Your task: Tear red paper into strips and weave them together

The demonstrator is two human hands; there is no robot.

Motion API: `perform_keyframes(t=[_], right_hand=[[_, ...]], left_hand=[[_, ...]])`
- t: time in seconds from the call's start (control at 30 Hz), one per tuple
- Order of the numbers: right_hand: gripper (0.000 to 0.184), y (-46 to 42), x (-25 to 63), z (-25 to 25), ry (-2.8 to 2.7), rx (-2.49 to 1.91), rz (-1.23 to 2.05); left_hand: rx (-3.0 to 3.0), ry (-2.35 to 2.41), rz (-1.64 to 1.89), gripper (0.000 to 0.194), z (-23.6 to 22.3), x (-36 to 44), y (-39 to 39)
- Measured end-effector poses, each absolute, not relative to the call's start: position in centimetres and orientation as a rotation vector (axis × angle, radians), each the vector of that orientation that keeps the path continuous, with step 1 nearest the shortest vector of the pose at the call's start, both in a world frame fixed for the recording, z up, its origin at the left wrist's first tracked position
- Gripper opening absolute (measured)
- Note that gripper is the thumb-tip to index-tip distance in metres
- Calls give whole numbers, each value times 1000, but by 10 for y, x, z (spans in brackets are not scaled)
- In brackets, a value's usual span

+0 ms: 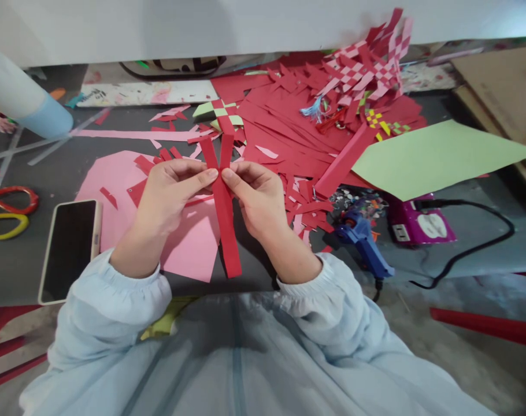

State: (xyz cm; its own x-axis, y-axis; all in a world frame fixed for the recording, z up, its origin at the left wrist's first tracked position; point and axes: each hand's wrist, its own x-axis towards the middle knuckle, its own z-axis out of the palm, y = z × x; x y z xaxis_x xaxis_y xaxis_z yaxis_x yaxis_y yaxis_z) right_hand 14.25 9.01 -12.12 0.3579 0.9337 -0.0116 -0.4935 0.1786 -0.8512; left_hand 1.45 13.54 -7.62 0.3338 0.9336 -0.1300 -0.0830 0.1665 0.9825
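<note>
Red paper strips (pixel 228 237) hang between my two hands, crossing or folded where my thumbs press. Two upper ends spread apart in a V above the pinch, while the lower length hangs down toward me. My left hand (pixel 170 193) pinches the strips from the left with thumb and fingers. From the right, my right hand (pixel 260 199) pinches them at the same spot, thumb tips nearly touching. Beneath my hands lies pink paper (pixel 193 242) with cut red pieces on it. Just beyond is a green-and-red woven paper piece (pixel 217 112).
A phone (pixel 70 248) and scissors (pixel 11 211) lie at left, near a white-blue bottle (pixel 33 92). Red paper (pixel 276 127) and woven pieces (pixel 358 72) pile at the back. A blue glue gun (pixel 365 242), purple box (pixel 419 222) with black cord, and green paper (pixel 440 159) are right.
</note>
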Motion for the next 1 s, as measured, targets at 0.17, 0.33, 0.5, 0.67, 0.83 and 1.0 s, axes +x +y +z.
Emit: perform_keyframes(t=[0.17, 0.33, 0.5, 0.67, 0.83, 1.0], right_hand=[[22, 89, 142, -120, -583, -909, 1110], [23, 88, 146, -120, -636, -939, 1162], [24, 88, 146, -121, -682, -969, 1135], [24, 89, 142, -122, -659, -927, 1095], [25, 89, 141, -121, -611, -901, 1105], [25, 90, 140, -121, -584, -889, 1108]], left_hand=[[1114, 926, 917, 10, -78, 16, 135], [1139, 955, 943, 7, -78, 15, 135], [1174, 978, 970, 8, -78, 14, 135], [1123, 964, 994, 10, -79, 16, 134], [1134, 935, 1041, 11, -81, 18, 132], [1111, 945, 1033, 14, -81, 18, 133]])
